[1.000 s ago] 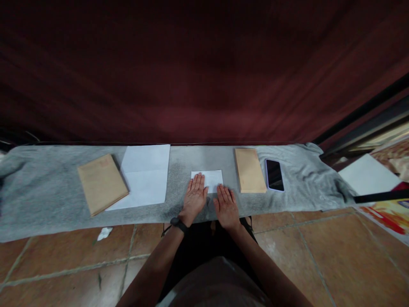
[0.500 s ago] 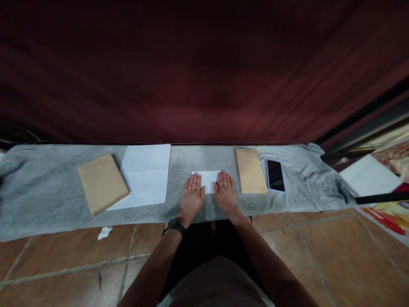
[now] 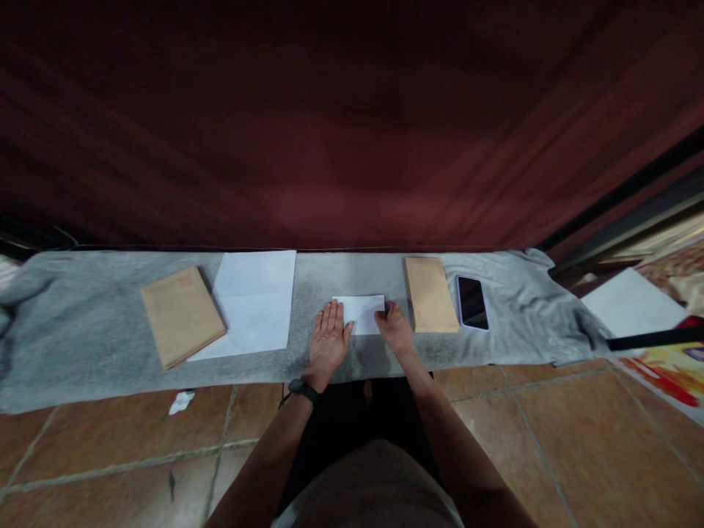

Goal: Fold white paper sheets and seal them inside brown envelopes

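Note:
A small folded piece of white paper [image 3: 364,314] lies on the grey cloth in front of me. My left hand [image 3: 328,337] rests flat on its left end, fingers stretched out and pointing away from me. At the right end, my right hand [image 3: 394,326] has its fingers curled, with thumb and fingers pinching the paper's edge. Just to the right sits a stack of brown envelopes [image 3: 432,295]. Left of my hands is a larger sheet of white paper [image 3: 257,301] with a crease across it.
Another brown envelope stack [image 3: 183,317] overlaps the large sheet's left side. A phone [image 3: 472,302] lies beyond the right-hand envelopes. Grey cloth [image 3: 99,323] covers the narrow bench, with a dark red curtain [image 3: 352,147] hanging behind. Tiled floor [image 3: 126,433] shows in front.
My right hand has gone from lying flat on the small paper to curled fingers gripping its right edge. The left hand stays flat in place.

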Demonstrator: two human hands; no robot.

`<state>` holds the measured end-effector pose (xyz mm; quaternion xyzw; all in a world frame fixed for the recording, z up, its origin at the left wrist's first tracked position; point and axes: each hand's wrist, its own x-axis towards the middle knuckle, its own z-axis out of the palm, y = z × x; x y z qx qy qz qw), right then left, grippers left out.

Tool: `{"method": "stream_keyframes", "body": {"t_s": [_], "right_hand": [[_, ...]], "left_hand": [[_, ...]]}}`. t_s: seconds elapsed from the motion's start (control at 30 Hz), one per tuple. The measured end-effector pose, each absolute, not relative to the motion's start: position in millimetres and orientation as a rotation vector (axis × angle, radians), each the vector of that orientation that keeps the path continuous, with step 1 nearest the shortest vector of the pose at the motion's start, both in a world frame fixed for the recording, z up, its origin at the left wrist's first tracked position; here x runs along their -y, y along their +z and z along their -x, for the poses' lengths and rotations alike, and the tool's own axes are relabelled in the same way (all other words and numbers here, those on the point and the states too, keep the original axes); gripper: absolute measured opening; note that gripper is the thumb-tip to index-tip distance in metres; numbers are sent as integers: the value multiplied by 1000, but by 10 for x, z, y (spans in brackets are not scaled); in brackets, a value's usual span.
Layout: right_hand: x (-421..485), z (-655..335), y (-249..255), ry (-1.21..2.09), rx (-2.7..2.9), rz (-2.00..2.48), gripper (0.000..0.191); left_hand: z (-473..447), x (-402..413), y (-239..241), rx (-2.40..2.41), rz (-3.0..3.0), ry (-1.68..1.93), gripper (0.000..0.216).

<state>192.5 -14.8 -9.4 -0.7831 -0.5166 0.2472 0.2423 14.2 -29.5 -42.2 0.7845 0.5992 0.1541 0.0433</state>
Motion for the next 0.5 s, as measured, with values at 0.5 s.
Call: {"method": "stream_keyframes", "body": {"t_s": [0.5], "right_hand": [[494,-1719,646,820,1494,1301,31]], "left_hand": [[-548,458,266,-1357,-1297,1278,42]]}}
